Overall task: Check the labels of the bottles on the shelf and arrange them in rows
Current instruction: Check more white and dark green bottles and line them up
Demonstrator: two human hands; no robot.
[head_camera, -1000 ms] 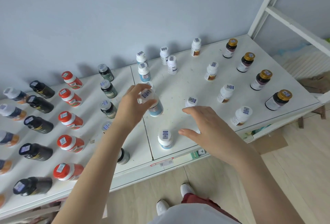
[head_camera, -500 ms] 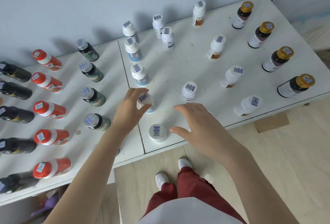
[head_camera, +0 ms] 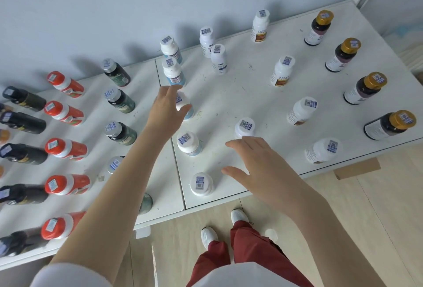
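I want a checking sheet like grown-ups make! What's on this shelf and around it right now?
Surface: white shelf, two panels, scuffed with small dark marks.
Job's things: standing, mostly in rows: black bottles, orange-capped bottles, silver-capped green bottles, white bottles, gold-capped bottles.
Clutter: cardboard piece on the floor.
Hands: left hand grips a blue-label bottle by its cap; right hand open, hovering, holding nothing.
Cables: nothing seen.
Surroundings: pale blue wall, wooden floor.
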